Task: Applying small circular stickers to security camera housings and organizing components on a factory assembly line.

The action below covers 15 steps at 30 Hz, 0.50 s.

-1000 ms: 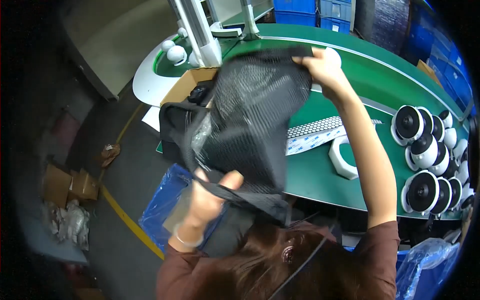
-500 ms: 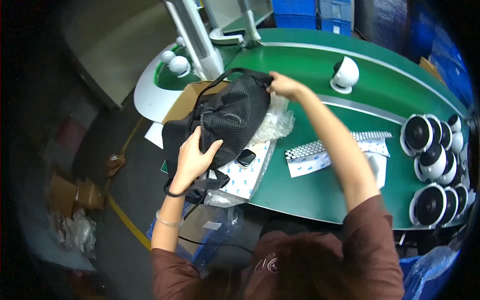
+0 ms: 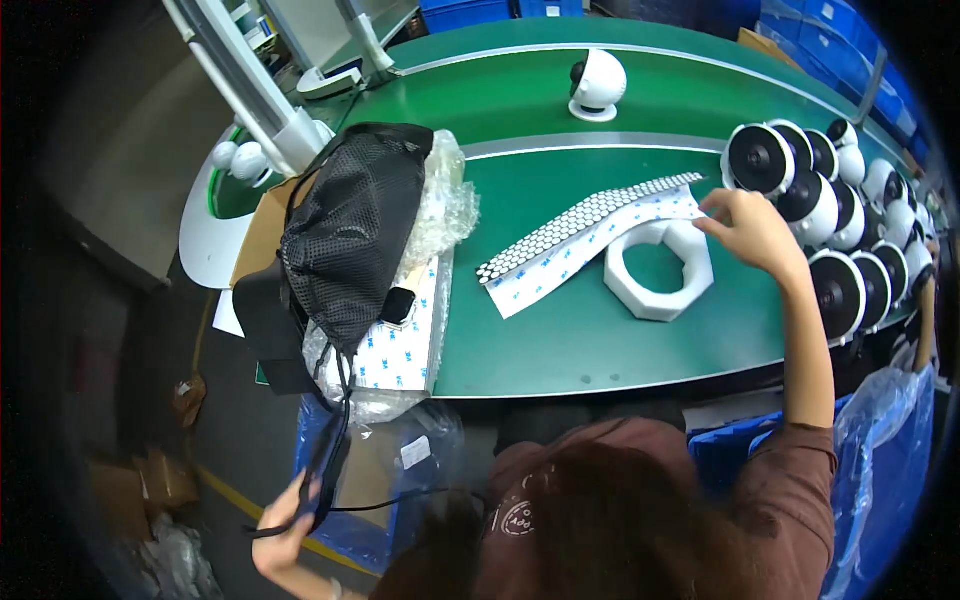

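Observation:
A black mesh drawstring bag (image 3: 360,230) leans over an open cardboard box and bubble wrap at the table's left side. Its black cords (image 3: 340,430) run down, drawn fairly straight, to my left hand (image 3: 283,530), which is closed around them below the table edge; that hand is somewhat blurred. My right hand (image 3: 750,232) reaches across the table, with thumb and fingertips pinching the right end of a sheet of round white stickers (image 3: 590,225) on blue-printed backing. Just under that end lies a white octagonal foam ring (image 3: 635,295).
Several white round devices with black fronts (image 3: 835,290) crowd the right side. A single white device (image 3: 600,85) stands at the back. A smartwatch (image 3: 398,306) rests on a blue-printed sheet (image 3: 395,360). Below the table are blue plastic-lined bins (image 3: 880,420). Another person's arm shows far right.
My left hand has moved from the bag's side down past the table edge, with the cords. My right hand has let go of the bag and moved right to the sticker sheet. The view has shifted.

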{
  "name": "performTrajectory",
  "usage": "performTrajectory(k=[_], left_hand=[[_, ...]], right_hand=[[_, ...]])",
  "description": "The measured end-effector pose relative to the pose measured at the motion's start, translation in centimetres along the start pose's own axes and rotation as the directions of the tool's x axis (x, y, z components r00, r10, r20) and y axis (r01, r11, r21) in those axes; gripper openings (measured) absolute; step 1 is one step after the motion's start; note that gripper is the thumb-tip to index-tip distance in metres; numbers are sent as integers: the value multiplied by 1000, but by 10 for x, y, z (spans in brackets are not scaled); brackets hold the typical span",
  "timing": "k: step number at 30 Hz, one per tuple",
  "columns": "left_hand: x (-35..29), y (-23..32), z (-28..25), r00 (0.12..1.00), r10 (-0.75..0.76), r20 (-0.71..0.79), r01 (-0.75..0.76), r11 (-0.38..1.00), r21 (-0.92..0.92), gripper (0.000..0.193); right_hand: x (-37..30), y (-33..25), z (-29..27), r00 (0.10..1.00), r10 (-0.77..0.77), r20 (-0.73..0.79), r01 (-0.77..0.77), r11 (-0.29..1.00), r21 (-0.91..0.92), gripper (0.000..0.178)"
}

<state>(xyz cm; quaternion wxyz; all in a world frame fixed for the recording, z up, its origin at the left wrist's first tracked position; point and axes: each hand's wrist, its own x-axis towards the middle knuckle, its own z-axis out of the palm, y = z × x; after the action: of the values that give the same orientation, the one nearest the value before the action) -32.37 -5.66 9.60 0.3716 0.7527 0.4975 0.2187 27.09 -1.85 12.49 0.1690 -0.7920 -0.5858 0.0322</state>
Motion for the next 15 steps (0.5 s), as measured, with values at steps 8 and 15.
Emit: performTrajectory(k=[8, 15], left_hand=[[45, 108, -16, 720, 688, 86, -693, 718, 58, 23], [239, 208, 146, 779, 537, 324, -626, 698, 349, 43]], right_hand=[[39, 5, 8, 977, -205, -64, 206, 979, 0, 33], [146, 17, 27, 998, -21, -51, 19, 999, -35, 56]])
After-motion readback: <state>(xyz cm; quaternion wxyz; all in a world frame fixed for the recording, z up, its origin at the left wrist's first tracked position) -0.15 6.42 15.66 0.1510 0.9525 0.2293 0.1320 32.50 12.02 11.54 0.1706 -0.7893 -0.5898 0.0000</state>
